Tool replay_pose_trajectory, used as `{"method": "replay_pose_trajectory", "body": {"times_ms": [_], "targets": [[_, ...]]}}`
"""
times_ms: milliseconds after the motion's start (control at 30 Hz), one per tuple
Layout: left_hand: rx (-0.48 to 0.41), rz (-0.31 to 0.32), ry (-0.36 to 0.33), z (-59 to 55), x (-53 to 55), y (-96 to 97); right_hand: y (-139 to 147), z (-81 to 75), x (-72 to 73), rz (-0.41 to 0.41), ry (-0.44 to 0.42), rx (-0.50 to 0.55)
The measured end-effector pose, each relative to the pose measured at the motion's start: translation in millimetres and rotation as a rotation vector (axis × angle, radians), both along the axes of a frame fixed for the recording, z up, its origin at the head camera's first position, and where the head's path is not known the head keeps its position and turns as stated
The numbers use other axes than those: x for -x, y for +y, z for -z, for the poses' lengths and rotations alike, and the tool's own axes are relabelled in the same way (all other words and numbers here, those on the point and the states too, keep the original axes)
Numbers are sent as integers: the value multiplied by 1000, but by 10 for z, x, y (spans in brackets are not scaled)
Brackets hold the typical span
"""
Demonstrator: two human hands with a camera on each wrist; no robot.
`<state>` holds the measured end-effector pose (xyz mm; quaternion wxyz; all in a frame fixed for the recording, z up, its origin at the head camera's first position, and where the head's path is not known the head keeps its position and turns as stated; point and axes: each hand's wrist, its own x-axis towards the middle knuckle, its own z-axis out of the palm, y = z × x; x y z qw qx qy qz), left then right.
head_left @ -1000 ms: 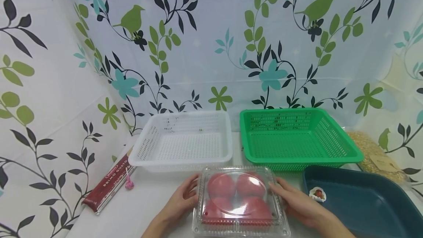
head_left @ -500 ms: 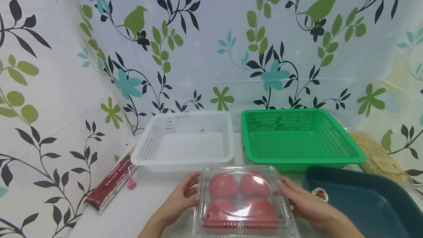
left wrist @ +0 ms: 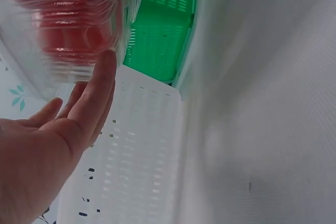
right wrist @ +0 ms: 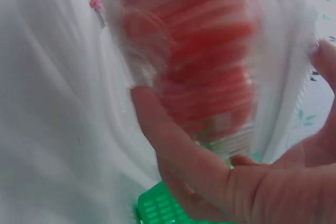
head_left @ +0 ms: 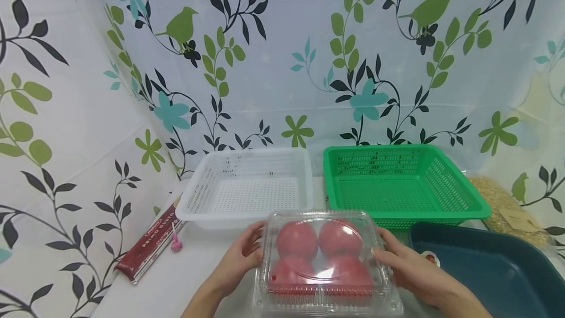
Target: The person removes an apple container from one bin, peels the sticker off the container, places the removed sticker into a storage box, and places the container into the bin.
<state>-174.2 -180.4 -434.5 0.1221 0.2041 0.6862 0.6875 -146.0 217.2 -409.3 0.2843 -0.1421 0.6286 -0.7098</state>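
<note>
A clear plastic clamshell box (head_left: pixel 328 304) with several round red tomatoes (head_left: pixel 297 241) inside sits between my two hands at the front of the head view. My left hand (head_left: pixel 238 264) holds its left side; in the left wrist view, the fingertips (left wrist: pixel 107 61) meet the ribbed underside. On the other side my right hand (head_left: pixel 412 266) grips the box, thumb up at the lid's edge and fingers beneath, as the right wrist view shows. The lid is closed. White table surface shows under the box in the wrist views.
Behind the box stand a white basket (head_left: pixel 251 219) and a green basket (head_left: pixel 406 214). A dark blue tray (head_left: pixel 490 278) with a round sticker lies at right, a bag of yellow grains (head_left: pixel 507 210) beyond it. At left are a red pasta packet (head_left: pixel 147 247) and a pink lollipop (head_left: pixel 176 244).
Both hands have raised the clamshell box off the table, its far edge now overlapping the white basket's front. The right hand has shifted slightly right and its thumb has come onto the lid's edge.
</note>
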Motion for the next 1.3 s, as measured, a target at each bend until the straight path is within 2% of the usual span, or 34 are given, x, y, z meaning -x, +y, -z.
{"method": "replay_pose_trajectory", "body": {"times_ms": [400, 600, 667, 767, 933, 1167, 1300], "targets": [[-26, -106, -8, -161, -49, 32, -131, -172, 34, 139, -31, 15], [-126, -132, -13, -199, -70, 69, -182, -358, 89, 184, -42, -36], [-156, -158, -14, -196, -68, 80, -203, -417, 121, 191, -41, -45], [-178, -230, -51, -181, -47, 78, -242, -477, 184, 205, -26, -81], [-178, -365, -165, -108, 28, 20, -311, -537, 328, 246, -4, -147], [-137, -542, -284, 68, 127, -143, -449, -629, 555, 249, 33, -121], [-204, -608, -325, 142, 179, -201, -553, -709, 694, 262, 26, -106]]}}
